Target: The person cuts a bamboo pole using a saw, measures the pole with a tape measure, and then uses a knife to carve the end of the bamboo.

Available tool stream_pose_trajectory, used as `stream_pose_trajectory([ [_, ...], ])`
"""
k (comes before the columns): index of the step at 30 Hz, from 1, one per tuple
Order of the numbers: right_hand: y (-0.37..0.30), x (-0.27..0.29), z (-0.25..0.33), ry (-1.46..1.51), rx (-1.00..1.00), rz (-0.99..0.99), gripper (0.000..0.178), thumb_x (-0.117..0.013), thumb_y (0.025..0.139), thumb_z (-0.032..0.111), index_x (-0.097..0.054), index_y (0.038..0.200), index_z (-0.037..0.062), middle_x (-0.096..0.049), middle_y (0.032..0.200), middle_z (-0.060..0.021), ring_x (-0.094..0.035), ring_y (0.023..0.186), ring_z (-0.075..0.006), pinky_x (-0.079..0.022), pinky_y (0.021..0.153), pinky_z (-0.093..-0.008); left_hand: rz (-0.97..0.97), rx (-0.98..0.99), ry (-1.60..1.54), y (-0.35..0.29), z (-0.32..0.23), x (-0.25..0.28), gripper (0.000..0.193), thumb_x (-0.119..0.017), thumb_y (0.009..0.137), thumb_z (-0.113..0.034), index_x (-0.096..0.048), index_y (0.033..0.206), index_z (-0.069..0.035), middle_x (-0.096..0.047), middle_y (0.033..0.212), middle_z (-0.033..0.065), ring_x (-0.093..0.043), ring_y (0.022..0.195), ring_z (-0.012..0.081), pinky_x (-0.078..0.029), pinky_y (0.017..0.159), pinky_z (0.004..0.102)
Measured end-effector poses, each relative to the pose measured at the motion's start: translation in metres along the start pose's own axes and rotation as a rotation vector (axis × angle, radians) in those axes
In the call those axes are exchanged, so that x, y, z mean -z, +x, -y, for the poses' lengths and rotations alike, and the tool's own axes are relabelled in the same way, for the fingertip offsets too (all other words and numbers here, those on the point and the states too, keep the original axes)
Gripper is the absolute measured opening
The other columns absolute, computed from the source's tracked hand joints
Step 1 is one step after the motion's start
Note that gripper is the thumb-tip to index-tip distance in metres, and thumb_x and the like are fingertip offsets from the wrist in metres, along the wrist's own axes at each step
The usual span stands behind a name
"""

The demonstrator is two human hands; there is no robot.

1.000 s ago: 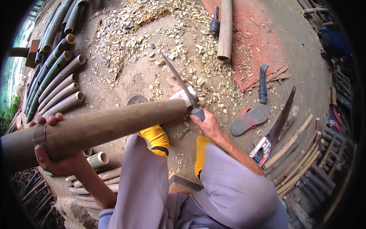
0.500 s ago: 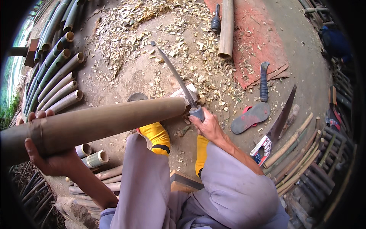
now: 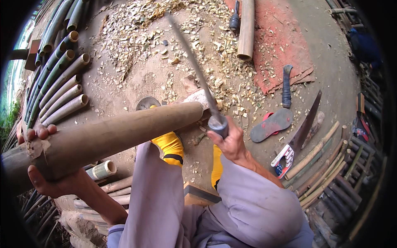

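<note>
A thick brown bamboo pole slants across from the left, its far end resting at a pale wood block. My left hand grips the pole near its left end, thumb below and fingers over the top, beside a node with a pale scraped patch. In my right hand is a machete with a dark round handle. Its long narrow blade points up and away, blurred by motion, beyond the pole's end and apart from it. My right forearm lies along my right knee.
Bamboo chips litter the ground ahead. Cut bamboo poles lie stacked at left. On the right are a sandal, a handsaw, a black-handled blade, a red mat and thinner poles. Another bamboo pole lies ahead.
The machete's blade has swung up, its tip farther away, and my right hand has shifted slightly right. The bamboo pole has turned in my left hand, showing the pale patch at its node.
</note>
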State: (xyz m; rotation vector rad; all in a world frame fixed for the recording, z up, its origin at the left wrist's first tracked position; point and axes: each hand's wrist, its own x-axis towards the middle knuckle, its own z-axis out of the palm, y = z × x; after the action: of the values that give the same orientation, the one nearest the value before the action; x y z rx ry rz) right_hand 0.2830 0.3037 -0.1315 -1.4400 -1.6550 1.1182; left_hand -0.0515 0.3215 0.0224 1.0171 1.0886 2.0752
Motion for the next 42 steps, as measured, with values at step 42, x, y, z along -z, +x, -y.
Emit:
stream_pose_trajectory([
  [42, -0.004, -0.008, -0.059, -0.038, -0.268, 0.189, 0.042, -0.061, 0.086, 0.040, -0.054, 0.095, -0.0007, -0.064, 0.073, -0.0134, -0.066, 0.061, -0.0225, -0.052, 0.052, -0.0325, 0.261, -0.075, -0.145, 0.007, -0.010, 0.017, 0.076, -0.061, 0.070, -0.046, -0.038, 0.123, 0.003, -0.043, 0.108, 0.0159, -0.043, 0.096, 0.0255, -0.038, 0.087, 0.0410],
])
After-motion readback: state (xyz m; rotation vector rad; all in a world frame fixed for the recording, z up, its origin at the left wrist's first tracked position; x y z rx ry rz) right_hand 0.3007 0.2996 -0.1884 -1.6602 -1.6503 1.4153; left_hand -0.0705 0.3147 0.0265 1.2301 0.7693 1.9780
